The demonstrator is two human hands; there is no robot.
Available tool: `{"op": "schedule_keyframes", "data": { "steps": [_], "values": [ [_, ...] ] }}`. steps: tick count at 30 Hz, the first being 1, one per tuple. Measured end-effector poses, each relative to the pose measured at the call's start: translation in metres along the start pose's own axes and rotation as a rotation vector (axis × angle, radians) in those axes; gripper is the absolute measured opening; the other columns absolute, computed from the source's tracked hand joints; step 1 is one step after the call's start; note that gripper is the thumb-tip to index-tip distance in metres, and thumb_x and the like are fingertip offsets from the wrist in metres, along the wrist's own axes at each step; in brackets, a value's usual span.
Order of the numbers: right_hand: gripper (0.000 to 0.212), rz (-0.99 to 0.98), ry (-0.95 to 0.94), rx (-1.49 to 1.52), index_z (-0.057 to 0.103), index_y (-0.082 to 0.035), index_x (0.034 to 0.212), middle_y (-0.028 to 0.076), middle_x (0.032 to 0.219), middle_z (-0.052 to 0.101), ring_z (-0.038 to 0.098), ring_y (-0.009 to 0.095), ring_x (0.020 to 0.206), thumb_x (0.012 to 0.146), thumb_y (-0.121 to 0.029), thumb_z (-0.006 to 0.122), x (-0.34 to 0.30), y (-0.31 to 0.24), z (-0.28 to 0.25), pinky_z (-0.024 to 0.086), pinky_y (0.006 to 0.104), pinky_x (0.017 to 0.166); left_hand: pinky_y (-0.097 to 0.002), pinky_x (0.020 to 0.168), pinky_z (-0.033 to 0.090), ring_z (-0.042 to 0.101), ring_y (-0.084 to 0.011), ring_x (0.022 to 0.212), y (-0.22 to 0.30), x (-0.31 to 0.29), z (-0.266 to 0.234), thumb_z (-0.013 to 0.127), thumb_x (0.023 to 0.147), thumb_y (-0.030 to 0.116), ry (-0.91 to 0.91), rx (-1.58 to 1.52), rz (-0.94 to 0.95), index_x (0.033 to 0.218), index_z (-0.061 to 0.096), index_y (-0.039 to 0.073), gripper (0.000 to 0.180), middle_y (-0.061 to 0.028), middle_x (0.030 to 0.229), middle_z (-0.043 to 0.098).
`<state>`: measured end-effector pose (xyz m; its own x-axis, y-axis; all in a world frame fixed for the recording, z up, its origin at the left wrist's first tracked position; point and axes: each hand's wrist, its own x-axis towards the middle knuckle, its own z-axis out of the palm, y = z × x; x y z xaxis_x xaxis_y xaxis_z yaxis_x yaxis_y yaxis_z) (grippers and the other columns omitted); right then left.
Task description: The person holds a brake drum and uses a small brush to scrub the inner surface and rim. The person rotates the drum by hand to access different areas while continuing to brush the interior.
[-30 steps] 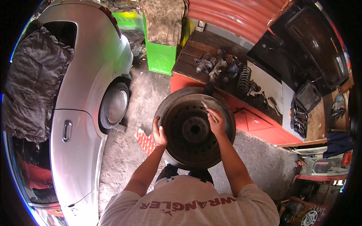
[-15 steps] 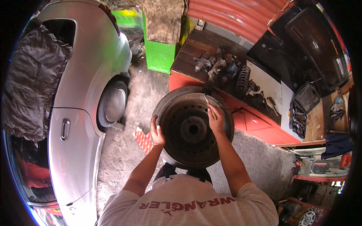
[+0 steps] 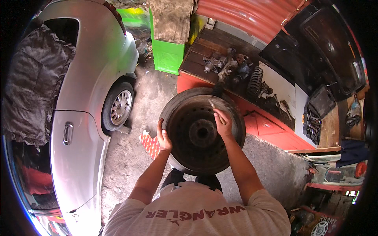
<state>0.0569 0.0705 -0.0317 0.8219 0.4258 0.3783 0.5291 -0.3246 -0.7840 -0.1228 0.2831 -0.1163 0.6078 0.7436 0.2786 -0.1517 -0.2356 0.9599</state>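
A dark, dirty wheel with its tyre (image 3: 179, 108) is in front of me, its steel rim (image 3: 197, 157) and round centre hole facing up. My left hand (image 3: 164, 138) rests against the tyre's left edge, fingers stretched out and thumb apart from them. Over the upper right part of the rim, my right hand (image 3: 223, 125) is closed around a slim tool (image 3: 218, 111) with a brown, wood-coloured handle. The tool's paler tip points up and left, over the wheel's face. I cannot tell whether this tip touches the rim or what kind of tool it is.
A silver car (image 3: 84, 90) stands on the left. Beyond the wheel, a red workbench (image 3: 267, 128) carries greasy car parts, a coil spring (image 3: 255, 82) and an open tool case (image 3: 312, 124). A green box (image 3: 167, 59) stands at the back. Red-and-white cardboard (image 3: 150, 145) lies left of the wheel.
My right hand has shifted slightly left, and the tool's tip has swung a little left over the wheel. My left hand stays at the tyre's edge.
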Motion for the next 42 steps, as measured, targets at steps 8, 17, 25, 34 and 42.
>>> {"op": "schedule_keyframes", "data": {
  "steps": [8, 17, 25, 34, 42],
  "values": [
    [0.020, -0.167, -0.117, -0.031, 0.070, -0.006, 0.110, 0.015, 0.098, 0.069, 0.065, 0.033, 0.092, 0.092, -0.013, 0.064, 0.008, -0.010, 0.014, 0.050, 0.0416, 0.081, -0.0432, 0.117, 0.022, 0.035, -0.0341, 0.140, 0.000, 0.002, -0.001, 0.035, 0.101, 0.046, -0.024, 0.030, -0.012, 0.142, 0.038, -0.005, 0.066, -0.0222, 0.145, 0.043],
    [0.029, -0.137, 0.033, -0.166, 0.066, -0.004, 0.119, 0.016, 0.110, 0.068, 0.063, 0.033, 0.101, 0.092, -0.013, 0.063, 0.008, -0.004, 0.012, 0.049, 0.0438, 0.089, -0.0434, 0.117, 0.021, 0.034, -0.0342, 0.141, -0.004, 0.000, -0.001, 0.038, 0.101, 0.041, -0.022, 0.010, -0.009, 0.143, 0.037, -0.006, 0.062, -0.0221, 0.146, 0.042],
    [0.023, -0.214, -0.149, -0.030, 0.069, -0.004, 0.112, 0.016, 0.103, 0.069, 0.064, 0.035, 0.094, 0.090, -0.010, 0.063, 0.004, -0.009, 0.014, 0.049, 0.0445, 0.084, -0.0431, 0.117, 0.022, 0.034, -0.0342, 0.141, 0.003, 0.001, -0.004, 0.037, 0.101, 0.044, -0.045, 0.029, -0.005, 0.143, 0.037, -0.005, 0.064, -0.0222, 0.146, 0.042],
    [0.024, -0.208, -0.179, -0.092, 0.069, -0.007, 0.112, 0.017, 0.103, 0.069, 0.063, 0.036, 0.094, 0.089, -0.010, 0.064, 0.022, -0.008, 0.013, 0.050, 0.0441, 0.084, -0.0431, 0.116, 0.023, 0.035, -0.0347, 0.140, 0.002, 0.001, 0.001, 0.036, 0.101, 0.048, -0.030, 0.024, -0.014, 0.142, 0.037, -0.004, 0.067, -0.0226, 0.145, 0.043],
    [0.026, -0.128, -0.116, 0.021, 0.066, -0.004, 0.117, 0.017, 0.106, 0.069, 0.064, 0.032, 0.098, 0.091, -0.007, 0.061, 0.014, -0.003, 0.005, 0.049, 0.0412, 0.086, -0.0433, 0.116, 0.023, 0.036, -0.0349, 0.140, 0.009, 0.003, -0.001, 0.036, 0.101, 0.046, -0.044, 0.043, 0.011, 0.142, 0.037, -0.006, 0.066, -0.0235, 0.145, 0.043]
  ]
}}
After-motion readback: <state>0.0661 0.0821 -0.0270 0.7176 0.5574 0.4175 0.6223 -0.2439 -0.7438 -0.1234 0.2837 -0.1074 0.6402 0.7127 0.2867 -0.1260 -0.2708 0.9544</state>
